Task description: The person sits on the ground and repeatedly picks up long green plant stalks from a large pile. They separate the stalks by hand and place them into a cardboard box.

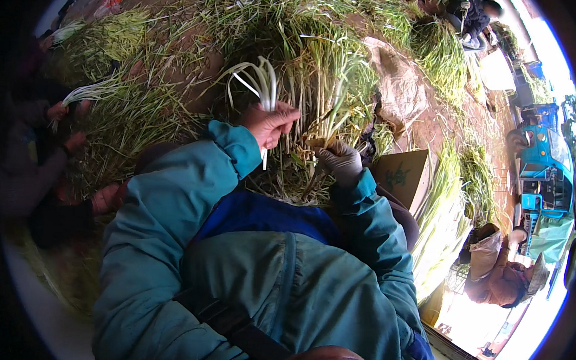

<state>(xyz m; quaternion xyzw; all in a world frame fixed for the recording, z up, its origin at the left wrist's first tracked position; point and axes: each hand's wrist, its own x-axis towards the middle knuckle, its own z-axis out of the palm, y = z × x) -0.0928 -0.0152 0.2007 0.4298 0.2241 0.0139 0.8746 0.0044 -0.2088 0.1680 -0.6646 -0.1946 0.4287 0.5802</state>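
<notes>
In front of my chest, my left hand [272, 124] is closed around a small bunch of peeled white stalks [267, 81], probably garlic shoots or scallions. Their pale ends bend over above the fist. My right hand [342, 162], in a greyish glove, pinches a leafy green stalk [337, 116] with dry, yellow-brown outer leaves [318, 142] at its lower part. Directly behind both hands stands a thick pile of unpeeled stalks [310, 81], roots down towards me. Stripped leaf scraps [288, 173] lie between my hands and my lap.
At the right stand a cardboard box [402, 177] and a long heap of pale stalks [441, 228]. A woven sack [399, 86] lies beyond. Co-workers' hands [57, 111] hold stalks at the left. A person in a hat [503, 282] and a blue vehicle [546, 155] are at the far right.
</notes>
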